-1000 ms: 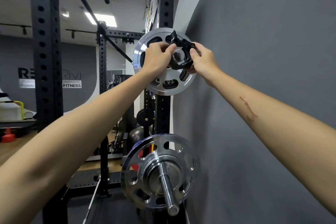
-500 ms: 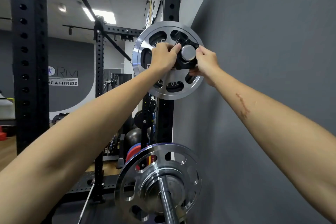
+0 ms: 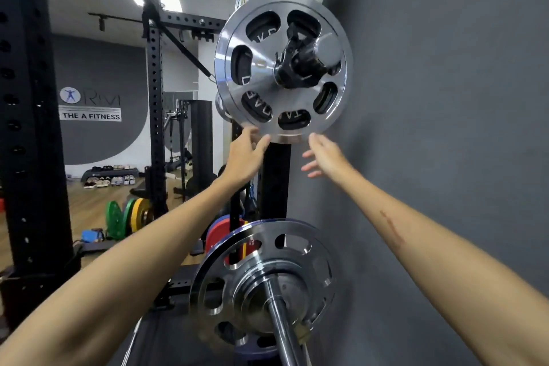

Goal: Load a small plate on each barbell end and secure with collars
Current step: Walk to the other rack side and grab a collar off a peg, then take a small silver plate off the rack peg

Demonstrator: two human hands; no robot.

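Collar [image 3: 292, 64] seated against upper plate [image 3: 282, 67], hands empty below it.
Left hand [image 3: 245, 154] and right hand [image 3: 325, 157] hang spread beneath the plate's rim; steel looks heavy, rigid, slick, so grip through its slots.

Chrome plate [image 3: 285, 116], black collar [image 3: 297, 65], grey wall [image 3: 445, 98]

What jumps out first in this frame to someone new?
The chrome plate high in the centre, close to the grey wall, with a black collar on the sleeve at its hub. Just under its lower rim, the left hand and right hand hang open and empty. Low in the foreground, a second chrome plate sits on a bare steel sleeve pointing toward the camera.
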